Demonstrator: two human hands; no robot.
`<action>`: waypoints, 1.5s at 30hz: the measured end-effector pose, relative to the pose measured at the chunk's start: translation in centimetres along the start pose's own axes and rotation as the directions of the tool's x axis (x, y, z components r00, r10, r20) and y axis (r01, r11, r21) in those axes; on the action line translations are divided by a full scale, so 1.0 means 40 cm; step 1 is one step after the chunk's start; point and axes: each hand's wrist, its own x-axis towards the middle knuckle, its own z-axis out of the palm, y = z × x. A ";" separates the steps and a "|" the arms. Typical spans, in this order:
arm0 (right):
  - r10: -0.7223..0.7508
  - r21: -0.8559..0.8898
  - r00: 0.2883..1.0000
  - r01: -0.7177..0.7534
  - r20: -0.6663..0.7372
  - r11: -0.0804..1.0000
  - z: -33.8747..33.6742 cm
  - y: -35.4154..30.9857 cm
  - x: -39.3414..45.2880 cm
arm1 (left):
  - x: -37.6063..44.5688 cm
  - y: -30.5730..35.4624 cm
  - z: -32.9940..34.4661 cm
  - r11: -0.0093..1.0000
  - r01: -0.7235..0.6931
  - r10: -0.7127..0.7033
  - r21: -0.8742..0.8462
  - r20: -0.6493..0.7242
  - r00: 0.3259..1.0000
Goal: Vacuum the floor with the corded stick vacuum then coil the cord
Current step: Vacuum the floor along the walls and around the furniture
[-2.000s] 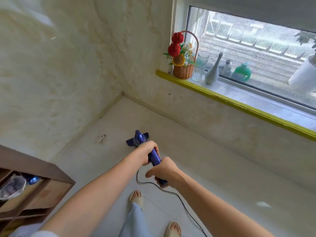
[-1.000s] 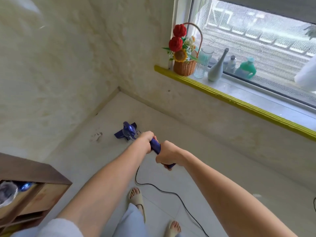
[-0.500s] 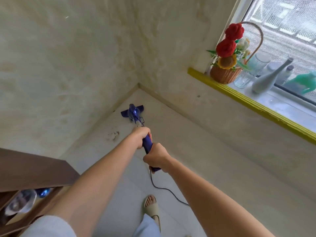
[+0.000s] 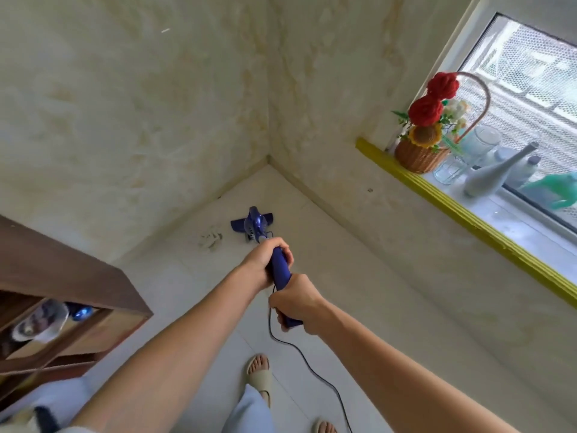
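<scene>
Two hands on the stick vacuum (image 4: 256, 225), both wrapped tight round its blue handle. Left hand (image 4: 265, 264) grips higher up the handle, nearer the vacuum body, fingers curled fully round it. Right hand (image 4: 295, 303) grips the handle's end, closest to the person, fist closed round it with the thumb side up. The two hands sit close together on the handle, a short bare stretch of blue between them.

Vacuum's floor head lies flat on the pale floor (image 4: 359, 301), near the corner where the two walls meet. Just left of the head sits a small patch of debris (image 4: 211, 240), apart from the head; looks like crumpled scraps, but too blurred to say.

Black cord (image 4: 299, 348) leaves the handle below the right hand and trails loose across the floor toward the bottom edge, passing between the person's sandalled feet.

Brown shelf unit (image 4: 78, 276) at left. On the windowsill (image 4: 468, 214) at right: a wicker basket of flowers (image 4: 418, 154), a clear glass (image 4: 452, 167), a pale grey bottle (image 4: 490, 176).
</scene>
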 end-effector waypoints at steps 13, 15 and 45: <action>-0.003 -0.222 0.986 0.041 0.169 0.974 -0.077 0.288 -0.289 | -0.290 -0.345 0.078 0.991 -0.017 -0.012 -0.133 -0.214 0.977; -0.007 -0.267 0.980 0.061 0.200 0.962 -0.080 0.317 -0.318 | -0.333 -0.383 0.078 0.984 -0.027 -0.014 -0.176 -0.224 0.974; -0.009 -0.397 0.973 0.102 0.229 0.912 0.190 0.062 -0.163 | -0.210 -0.129 -0.221 0.985 -0.069 0.013 -0.161 -0.327 0.945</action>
